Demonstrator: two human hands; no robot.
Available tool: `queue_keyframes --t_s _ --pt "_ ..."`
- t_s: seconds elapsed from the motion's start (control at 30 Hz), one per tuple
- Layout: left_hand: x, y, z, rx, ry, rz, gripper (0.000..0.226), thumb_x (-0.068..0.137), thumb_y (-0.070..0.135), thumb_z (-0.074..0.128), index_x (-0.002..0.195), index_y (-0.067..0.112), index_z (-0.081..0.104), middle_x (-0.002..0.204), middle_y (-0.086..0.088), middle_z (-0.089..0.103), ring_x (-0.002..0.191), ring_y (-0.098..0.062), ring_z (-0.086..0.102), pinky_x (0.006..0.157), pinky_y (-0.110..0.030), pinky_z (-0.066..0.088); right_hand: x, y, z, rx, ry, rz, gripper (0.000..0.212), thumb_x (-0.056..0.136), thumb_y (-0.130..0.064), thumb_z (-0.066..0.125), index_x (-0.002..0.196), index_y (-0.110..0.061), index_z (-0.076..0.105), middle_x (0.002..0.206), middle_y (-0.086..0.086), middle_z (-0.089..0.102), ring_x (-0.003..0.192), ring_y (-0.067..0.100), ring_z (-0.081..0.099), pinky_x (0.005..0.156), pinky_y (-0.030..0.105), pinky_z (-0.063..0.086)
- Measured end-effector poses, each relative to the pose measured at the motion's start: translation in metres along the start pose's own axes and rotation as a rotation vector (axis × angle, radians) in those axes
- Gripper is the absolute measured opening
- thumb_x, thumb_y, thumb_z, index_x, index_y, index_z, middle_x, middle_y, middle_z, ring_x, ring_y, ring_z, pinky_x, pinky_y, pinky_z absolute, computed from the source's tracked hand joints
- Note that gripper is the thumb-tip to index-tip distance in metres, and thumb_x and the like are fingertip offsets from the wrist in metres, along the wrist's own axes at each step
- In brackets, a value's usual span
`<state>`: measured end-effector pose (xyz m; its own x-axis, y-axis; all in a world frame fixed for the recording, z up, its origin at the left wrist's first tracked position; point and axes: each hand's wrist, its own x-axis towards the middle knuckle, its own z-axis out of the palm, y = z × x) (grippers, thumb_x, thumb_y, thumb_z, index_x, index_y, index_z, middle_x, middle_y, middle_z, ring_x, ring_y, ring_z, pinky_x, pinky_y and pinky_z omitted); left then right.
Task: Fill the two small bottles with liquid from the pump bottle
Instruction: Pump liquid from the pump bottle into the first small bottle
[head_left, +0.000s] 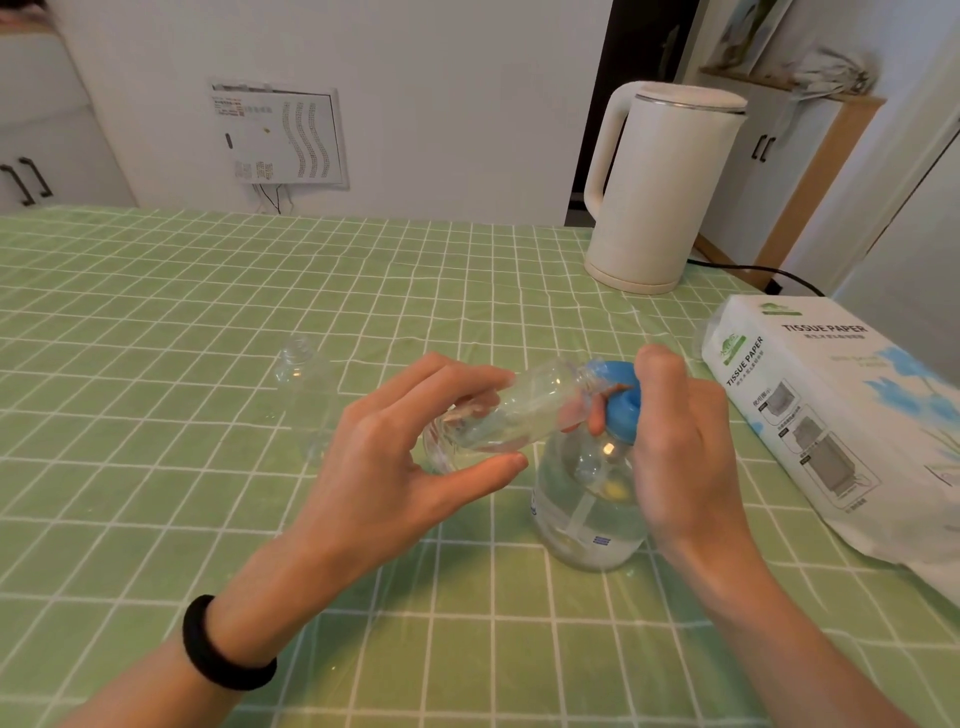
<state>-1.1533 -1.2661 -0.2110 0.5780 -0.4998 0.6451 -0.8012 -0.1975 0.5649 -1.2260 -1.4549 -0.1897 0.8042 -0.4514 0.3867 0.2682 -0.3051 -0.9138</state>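
Ok so the left hand (395, 467) has one small bottle (524, 410) pinched between thumb and curled fingers. It's held up off the table, tipped nearly flat. Its mouth points right and sits right up against the spout of the blue pump head (621, 400). The bottle's see-through plastic with a rounded shoulder and no cap on. There seems to be a thin pool of clear liquid along its lower side, hard to be sure though.

The right hand (675, 431) is wrapped over the pump head from above, fingers curled down around it and the thumb tucked in near the spout. The pump bottle (587, 499) stands upright on the green checked tablecloth (156, 312), near the front and a bit right of centre. It's also clear, roundish and fat. There's clear liquid in the lower part, you can see the dip tube running down inside, and there's a small label with blue print low on the front.

The other small bottle (306, 400) stands upright by itself well to the left, mouth open, same clear plastic, almost invisible against the cloth. Can't tell if anything's in it.

A cream kettle (660, 197) sits at the back right and a tissue paper pack (831, 415) lies along the right edge. There's a black hair band (223, 654) on the left wrist.
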Motion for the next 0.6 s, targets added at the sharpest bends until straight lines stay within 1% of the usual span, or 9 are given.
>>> queue_keyframes --t_s 0.1,0.2,0.3,0.33,0.4,0.47,0.53,0.6 --pt "0.0001 0.0009 0.0002 -0.007 0.004 -0.002 0.051 0.084 0.038 0.080 0.128 0.014 0.070 0.110 0.004 0.072 0.105 0.004 0.066 0.091 -0.010 0.049 -0.0008 0.0001 0.0009 0.018 0.003 -0.005 0.061 0.103 -0.037 0.034 0.046 -0.027 0.055 0.066 0.001 0.076 0.063 0.002 0.066 0.064 0.010 0.045" --pt "0.0003 0.0019 0.0001 -0.009 0.011 -0.006 0.050 0.084 0.038 0.080 0.127 0.015 0.070 0.109 0.005 0.072 0.104 0.005 0.066 0.090 -0.009 0.048 -0.0017 0.0005 0.0018 0.009 0.005 0.001 0.065 0.105 -0.042 0.032 0.046 -0.028 0.054 0.067 0.002 0.075 0.066 0.002 0.068 0.069 0.010 0.046" --pt "0.0004 0.0023 -0.0003 -0.008 0.012 -0.007 0.050 0.084 0.038 0.080 0.127 0.014 0.070 0.109 0.004 0.072 0.104 0.006 0.066 0.090 -0.009 0.048 -0.0016 -0.0009 0.0021 0.017 0.002 0.012 0.065 0.104 -0.043 0.032 0.046 -0.027 0.054 0.065 0.001 0.074 0.064 0.002 0.067 0.067 0.009 0.045" --pt "0.0004 0.0024 -0.0003 -0.008 0.012 -0.006 0.050 0.084 0.037 0.080 0.126 0.014 0.070 0.109 0.004 0.072 0.104 0.005 0.066 0.090 -0.009 0.048 -0.0012 -0.0010 0.0018 0.023 -0.001 0.011 0.064 0.103 -0.042 0.033 0.046 -0.027 0.055 0.064 0.002 0.074 0.062 0.002 0.066 0.066 0.010 0.045" --pt "0.0003 0.0022 -0.0001 -0.009 0.008 -0.003 0.050 0.084 0.037 0.080 0.126 0.013 0.071 0.109 0.003 0.072 0.104 0.002 0.066 0.090 -0.011 0.049 -0.0002 -0.0009 0.0006 0.029 -0.001 0.015 0.059 0.099 -0.041 0.036 0.046 -0.022 0.054 0.066 0.007 0.075 0.062 0.006 0.066 0.064 0.017 0.047" --pt "0.0002 0.0020 -0.0002 -0.008 0.003 -0.006 0.051 0.084 0.037 0.080 0.127 0.011 0.072 0.109 0.003 0.072 0.103 -0.002 0.067 0.090 -0.014 0.051 0.0000 -0.0011 -0.0003 0.011 0.000 0.020 0.057 0.093 -0.046 0.037 0.050 -0.013 0.055 0.069 0.012 0.076 0.063 0.010 0.066 0.062 0.022 0.048" --pt "0.0002 0.0018 -0.0003 -0.009 0.000 -0.009 0.052 0.084 0.038 0.080 0.127 0.012 0.071 0.110 0.003 0.072 0.104 -0.001 0.067 0.090 -0.014 0.051 -0.0005 -0.0013 -0.0002 0.005 -0.005 0.020 0.058 0.094 -0.045 0.038 0.052 -0.009 0.055 0.068 0.010 0.076 0.062 0.007 0.066 0.062 0.018 0.047" --pt "0.0002 0.0019 -0.0002 -0.011 0.000 -0.009 0.052 0.084 0.038 0.079 0.127 0.012 0.071 0.110 0.004 0.072 0.105 0.002 0.067 0.090 -0.012 0.050 -0.0013 -0.0015 0.0008 0.015 -0.005 0.010 0.058 0.101 -0.038 0.035 0.051 -0.016 0.054 0.064 0.002 0.074 0.059 0.000 0.063 0.062 0.009 0.044"
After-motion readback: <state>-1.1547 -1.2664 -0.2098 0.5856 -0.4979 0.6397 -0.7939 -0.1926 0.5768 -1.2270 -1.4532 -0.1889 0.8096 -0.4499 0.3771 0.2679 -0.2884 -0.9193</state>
